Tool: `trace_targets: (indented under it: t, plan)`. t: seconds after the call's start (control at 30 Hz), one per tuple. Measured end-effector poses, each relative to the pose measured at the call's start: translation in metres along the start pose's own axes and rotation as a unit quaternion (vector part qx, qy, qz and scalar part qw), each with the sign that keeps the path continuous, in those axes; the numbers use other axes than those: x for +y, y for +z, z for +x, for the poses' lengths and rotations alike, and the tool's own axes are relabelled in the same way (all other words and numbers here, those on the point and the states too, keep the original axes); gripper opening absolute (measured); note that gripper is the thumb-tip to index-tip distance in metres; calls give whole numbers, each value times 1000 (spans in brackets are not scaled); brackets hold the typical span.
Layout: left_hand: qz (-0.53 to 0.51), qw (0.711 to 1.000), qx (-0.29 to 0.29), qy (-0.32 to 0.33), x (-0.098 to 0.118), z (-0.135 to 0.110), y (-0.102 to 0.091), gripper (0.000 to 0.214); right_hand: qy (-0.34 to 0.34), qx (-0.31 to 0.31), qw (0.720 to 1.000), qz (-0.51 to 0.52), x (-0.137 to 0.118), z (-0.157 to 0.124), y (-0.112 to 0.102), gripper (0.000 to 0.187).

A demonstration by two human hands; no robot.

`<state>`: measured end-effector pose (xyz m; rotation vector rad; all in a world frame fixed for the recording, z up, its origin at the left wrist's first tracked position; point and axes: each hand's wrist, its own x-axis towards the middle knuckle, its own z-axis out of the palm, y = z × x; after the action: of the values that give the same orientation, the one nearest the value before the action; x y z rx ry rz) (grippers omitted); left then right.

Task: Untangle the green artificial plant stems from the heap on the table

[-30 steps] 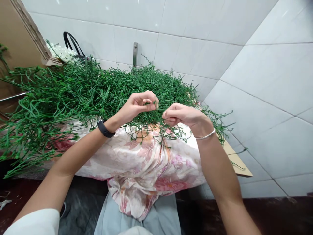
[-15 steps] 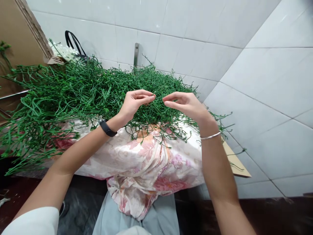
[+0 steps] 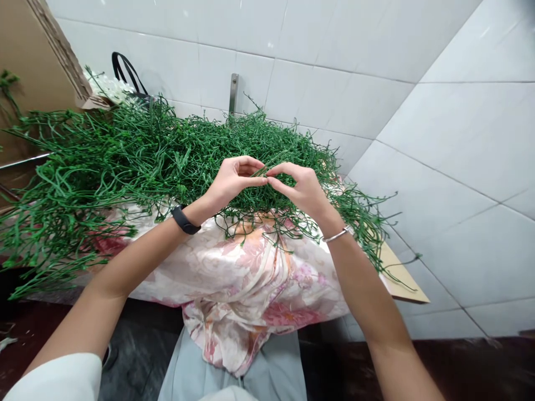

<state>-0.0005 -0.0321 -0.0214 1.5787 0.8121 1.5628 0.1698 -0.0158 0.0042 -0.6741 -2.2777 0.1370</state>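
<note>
My left hand [image 3: 234, 179], with a black band on its wrist, is closed in a pinch over the pile. A thin green stem [image 3: 259, 172] shows at its fingertips. My right hand [image 3: 301, 188], below which a silver bangle sits, pinches at the same spot, its fingertips against those of the left. The stem's ends are hard to tell from the greenery behind. Under and beyond both hands spreads a big tangled heap of green artificial stems [image 3: 179, 147] with small branching tips. It lies on a floral cloth [image 3: 234, 267] that drapes down toward my lap.
A cardboard box [image 3: 37, 61] stands at the left, with white flowers [image 3: 109, 88] and a black strap [image 3: 129, 72] beside it. White tiled walls [image 3: 326, 50] close in the back and right. A metal bracket [image 3: 233, 93] stands against the back wall. A board corner [image 3: 403, 278] sticks out at right.
My right hand has moved left and slightly down, so its fingertips now meet those of my left hand. The left hand has shifted only slightly. More stems at the right are uncovered.
</note>
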Motion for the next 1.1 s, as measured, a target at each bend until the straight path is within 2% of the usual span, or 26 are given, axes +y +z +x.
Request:
trace_targets:
  t: [0.17, 0.23, 0.33, 0.4, 0.47, 0.57, 0.63, 0.7, 0.73, 0.77, 0.87, 0.93, 1.0, 1.1]
  plan:
    - [0, 999, 14, 32, -4, 2, -1, 31, -20, 18, 998, -52, 0, 0, 10, 14]
    - [-2, 999, 22, 46, -4, 1, -1, 28, -8, 20, 999, -45, -2, 0, 13, 12]
    - [-2, 998, 27, 61, -3, 0, 1, 24, 56, 7, 998, 29, -8, 1, 14, 9]
    - [13, 996, 24, 82, -2, -2, 3, 20, 110, 2, 987, 116, -10, 2, 13, 10]
    - [53, 991, 24, 118, 1, -4, 5, 16, 174, -14, 959, 223, -11, 3, 10, 10]
    - [130, 976, 22, 174, 4, -10, 8, 10, 268, -89, 883, 375, -8, 4, 1, 10]
    - [181, 962, 14, 202, 6, -13, 11, 8, 303, -160, 826, 447, -4, 3, -5, 15]
    - [221, 950, 4, 222, 6, -15, 12, 9, 319, -202, 791, 481, -1, 2, -9, 21]
    - [230, 947, 2, 224, 6, -15, 12, 10, 317, -201, 791, 482, 0, 2, -9, 23]
    - [226, 949, 3, 219, 6, -15, 12, 10, 311, -186, 804, 471, 0, 1, -9, 22]
    - [151, 975, 9, 160, 4, -10, 9, 12, 263, -104, 880, 383, -2, 1, -3, 19]
    - [79, 991, 11, 104, 2, -5, 5, 16, 214, -61, 922, 316, -3, 1, 2, 24]
    - [24, 998, 14, 52, 1, -1, 2, 19, 157, -28, 953, 256, -4, 0, 6, 30]
    - [-16, 1000, 14, 2, -1, 2, -1, 22, 92, 2, 987, 132, -5, -1, 10, 27]
